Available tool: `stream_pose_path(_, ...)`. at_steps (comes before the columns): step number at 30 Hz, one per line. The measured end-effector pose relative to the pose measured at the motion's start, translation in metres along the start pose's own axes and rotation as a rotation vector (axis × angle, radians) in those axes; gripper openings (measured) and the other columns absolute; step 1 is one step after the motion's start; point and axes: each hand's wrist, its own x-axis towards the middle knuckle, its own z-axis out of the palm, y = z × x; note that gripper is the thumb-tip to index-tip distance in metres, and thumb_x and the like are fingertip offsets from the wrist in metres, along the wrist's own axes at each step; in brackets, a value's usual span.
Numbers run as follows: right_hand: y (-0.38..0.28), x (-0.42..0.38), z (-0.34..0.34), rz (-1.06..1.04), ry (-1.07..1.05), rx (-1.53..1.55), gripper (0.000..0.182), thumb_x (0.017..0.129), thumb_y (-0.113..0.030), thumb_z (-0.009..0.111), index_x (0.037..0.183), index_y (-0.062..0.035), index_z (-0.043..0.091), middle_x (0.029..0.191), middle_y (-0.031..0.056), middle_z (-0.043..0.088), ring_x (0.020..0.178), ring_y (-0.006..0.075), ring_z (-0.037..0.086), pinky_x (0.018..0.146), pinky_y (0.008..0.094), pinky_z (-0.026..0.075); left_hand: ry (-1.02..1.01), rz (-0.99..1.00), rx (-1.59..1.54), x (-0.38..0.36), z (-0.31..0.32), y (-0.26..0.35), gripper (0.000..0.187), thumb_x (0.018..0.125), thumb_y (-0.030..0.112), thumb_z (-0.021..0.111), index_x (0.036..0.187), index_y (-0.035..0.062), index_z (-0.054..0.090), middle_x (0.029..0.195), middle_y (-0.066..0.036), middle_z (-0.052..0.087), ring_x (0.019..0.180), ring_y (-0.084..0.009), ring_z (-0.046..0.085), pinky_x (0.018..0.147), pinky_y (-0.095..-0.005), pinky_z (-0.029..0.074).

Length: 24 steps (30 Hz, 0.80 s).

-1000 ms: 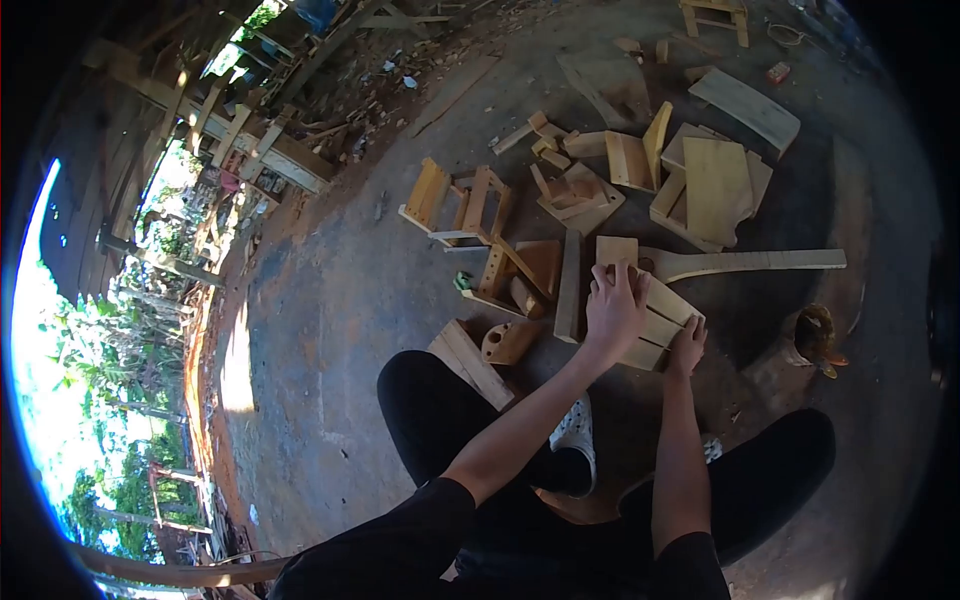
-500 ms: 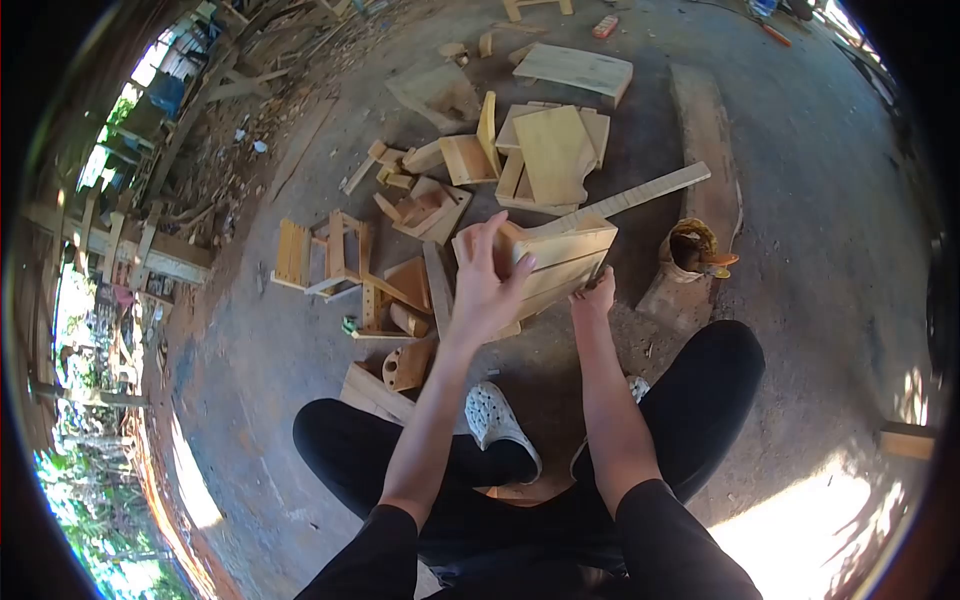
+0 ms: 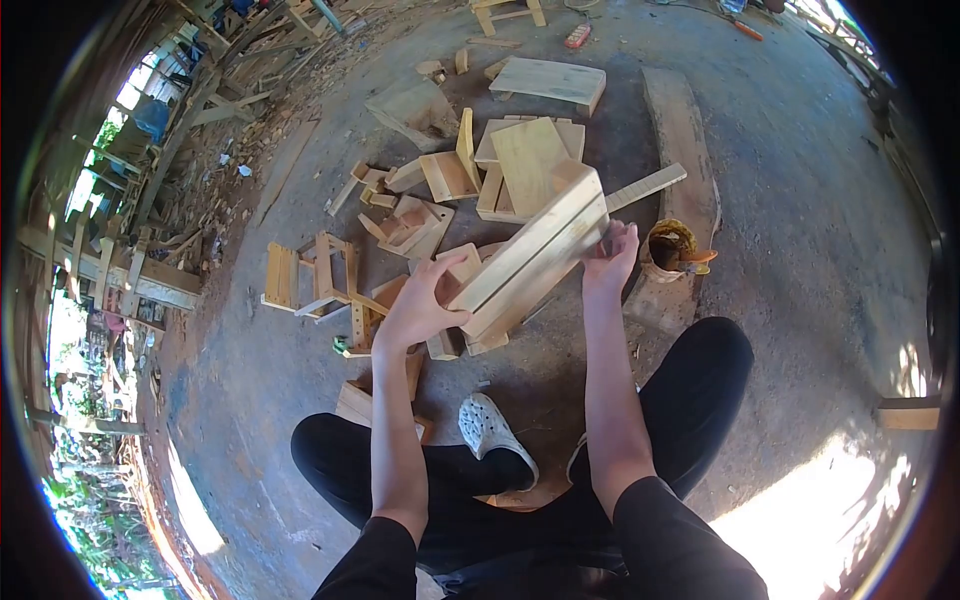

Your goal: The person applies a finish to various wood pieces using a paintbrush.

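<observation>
Between my hands, above the floor, is a slatted wooden box (image 3: 535, 268), tilted with its far end up and to the right. My left hand (image 3: 418, 305) grips its near left end, thumb and fingers spread around the edge. At the right side, my right hand (image 3: 608, 262) holds it near the far end, its fingertips partly hidden behind the wood. Just beyond the box lies a pale board with a curved cutout (image 3: 530, 160), resting on other wooden pieces. A narrow wooden strip (image 3: 648, 187) sticks out to the right behind the box.
A stained pot (image 3: 668, 250) with an orange-handled tool stands on a long plank (image 3: 683, 140) at the right. Small slatted wooden frames (image 3: 312, 275) and several loose wood pieces lie at the left. A wide board (image 3: 548, 82) sits farther back. My shoe (image 3: 490, 430) is close below.
The slatted box has turned so its long slatted side shows more, its far end higher. My left hand has moved left, my right hand up. The view has shifted slightly.
</observation>
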Motion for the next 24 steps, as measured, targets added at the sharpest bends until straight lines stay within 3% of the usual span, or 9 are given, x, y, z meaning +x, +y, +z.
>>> stream_pose_path(2, -0.006, 0.004, 0.008, -0.046, -0.075, 0.02, 0.039, 0.104, -0.05, 0.066, 0.122, -0.0152, 0.064, 0.129, -0.0004, 0.06, 0.127, 0.0257, 0.051, 0.107, 0.053, 0.043, -0.056, -0.047, -0.034, 0.008, 0.024, -0.033, 0.088, 0.067, 0.02, 0.094, 0.148, 0.0138, 0.06, 0.142, -0.016, 0.061, 0.13, -0.0334, 0.06, 0.112, -0.0421, 0.046)
stream_pose_path(4, -0.02, -0.003, 0.021, -0.109, -0.221, -0.03, 0.046, 0.103, -0.053, 0.065, 0.128, -0.0134, 0.063, 0.133, -0.0013, 0.061, 0.12, 0.0233, 0.055, 0.104, 0.0434, 0.046, -0.045, -0.033, 0.032, 0.012, 0.063, -0.061, 0.074, 0.072, 0.023, 0.093, 0.141, 0.0126, 0.067, 0.121, -0.017, 0.063, 0.11, -0.0351, 0.068, 0.1, -0.0419, 0.053)
stream_pose_path(6, -0.024, -0.014, 0.036, -0.136, -0.228, -0.014, 0.048, 0.107, -0.051, 0.06, 0.131, -0.0098, 0.063, 0.132, 0.0021, 0.063, 0.117, 0.0232, 0.057, 0.102, 0.0414, 0.047, -0.089, -0.081, -0.022, 0.019, 0.105, -0.074, 0.066, 0.076, 0.025, 0.093, 0.136, 0.0108, 0.071, 0.117, -0.016, 0.068, 0.108, -0.0324, 0.07, 0.097, -0.0409, 0.054)
stream_pose_path(8, -0.025, -0.025, 0.044, -0.134, -0.395, -0.063, 0.047, 0.11, -0.048, 0.055, 0.133, -0.0077, 0.063, 0.131, 0.0043, 0.065, 0.115, 0.0227, 0.058, 0.102, 0.0412, 0.048, -0.137, -0.126, -0.078, 0.02, 0.14, -0.064, 0.058, 0.079, 0.027, 0.093, 0.132, 0.009, 0.074, 0.113, -0.015, 0.072, 0.106, -0.0296, 0.072, 0.095, -0.04, 0.055)
stream_pose_path(10, -0.019, -0.036, 0.051, -0.084, -0.443, -0.164, 0.047, 0.112, -0.046, 0.051, 0.132, -0.0051, 0.064, 0.128, 0.0054, 0.067, 0.113, 0.0225, 0.062, 0.098, 0.0391, 0.049, -0.038, -0.271, -0.401, 0.014, 0.173, -0.05, 0.047, 0.087, 0.03, 0.089, 0.125, 0.0043, 0.076, 0.111, -0.014, 0.078, 0.108, -0.0238, 0.073, 0.093, -0.0392, 0.056)
stream_pose_path(15, 0.015, -0.062, 0.05, -0.151, -0.501, -0.542, 0.045, 0.112, -0.044, 0.054, 0.123, -0.0031, 0.069, 0.107, 0.0036, 0.071, 0.103, 0.02, 0.07, 0.087, 0.0329, 0.049, 0.093, -0.257, -0.742, 0.017, 0.252, -0.076, 0.046, 0.093, 0.03, 0.086, 0.126, 0.0002, 0.074, 0.12, -0.012, 0.078, 0.114, -0.02, 0.071, 0.095, -0.037, 0.055)
stream_pose_path(19, 0.03, -0.056, 0.031, -0.325, -0.6, -0.827, 0.041, 0.112, -0.038, 0.056, 0.116, 0.0004, 0.069, 0.104, 0.0054, 0.07, 0.096, 0.0158, 0.066, 0.082, 0.0299, 0.049, 0.192, -0.316, -0.966, 0.01, 0.259, -0.056, 0.053, 0.095, 0.035, 0.085, 0.133, -0.0001, 0.07, 0.128, -0.009, 0.075, 0.117, -0.0195, 0.069, 0.099, -0.0347, 0.053)
stream_pose_path(22, 0.031, -0.047, 0.026, -0.394, -0.496, -0.708, 0.035, 0.11, -0.032, 0.062, 0.106, 0.0016, 0.068, 0.092, 0.0047, 0.07, 0.088, 0.0123, 0.061, 0.08, 0.0303, 0.048, 0.143, -0.383, -0.854, 0.005, 0.255, -0.044, 0.061, 0.096, 0.038, 0.084, 0.14, 0.0004, 0.065, 0.136, -0.01, 0.071, 0.121, -0.0205, 0.066, 0.102, -0.0344, 0.052)
stream_pose_path(24, 0.027, -0.043, 0.025, -0.474, -0.465, -0.766, 0.035, 0.111, -0.031, 0.059, 0.103, 0.0016, 0.067, 0.088, 0.0059, 0.068, 0.083, 0.0125, 0.058, 0.078, 0.0302, 0.047, 0.088, -0.383, -0.849, 0.004, 0.252, -0.036, 0.064, 0.094, 0.038, 0.085, 0.141, -0.0002, 0.064, 0.136, -0.01, 0.07, 0.121, -0.0215, 0.066, 0.105, -0.0351, 0.051)
